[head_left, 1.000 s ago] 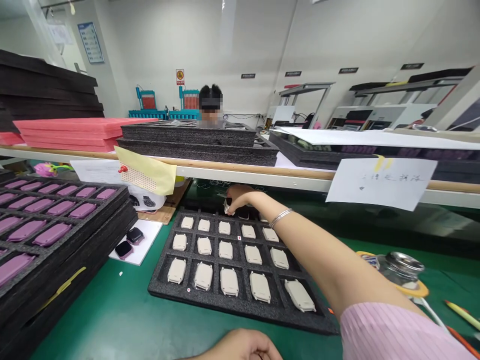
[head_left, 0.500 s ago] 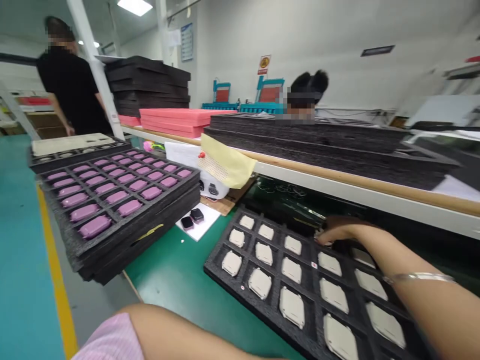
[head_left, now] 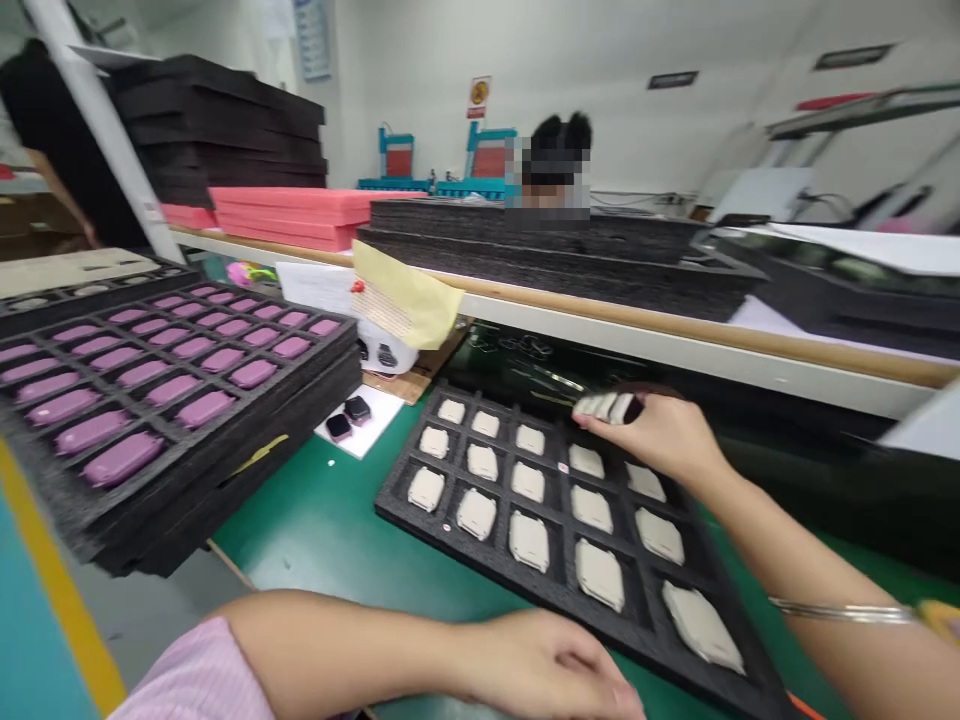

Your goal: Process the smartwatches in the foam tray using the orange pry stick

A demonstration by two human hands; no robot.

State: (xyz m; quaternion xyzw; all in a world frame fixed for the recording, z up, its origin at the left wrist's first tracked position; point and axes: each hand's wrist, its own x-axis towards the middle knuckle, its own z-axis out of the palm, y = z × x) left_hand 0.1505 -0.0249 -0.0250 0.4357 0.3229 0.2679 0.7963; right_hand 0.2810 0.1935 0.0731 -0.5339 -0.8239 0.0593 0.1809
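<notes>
My right hand (head_left: 667, 430) is closed around a cream watch case (head_left: 609, 406), held over the back edge of a black foam tray (head_left: 480, 548). It looks like the cases in the tray; whether there is more than one in my fingers I cannot tell. Rows of cream watch cases (head_left: 529, 540) lie in the tray's square pockets. In front of the tray, low in the picture, my left hand (head_left: 555, 660) has its fingers curled inward. What is in those fingers, if anything, is hidden.
A stack of black foam trays (head_left: 300, 400) with purple watch cases (head_left: 124, 458) stands at left. Two dark watches (head_left: 349, 418) lie on a white sheet. Behind runs a wood-edged shelf (head_left: 600, 325) bearing pink foam (head_left: 285, 215) and black foam. Two other people are in the background.
The view has turned right. My right hand has come up from behind the tray, now showing a cream watch case. My left hand has come into view at the bottom.
</notes>
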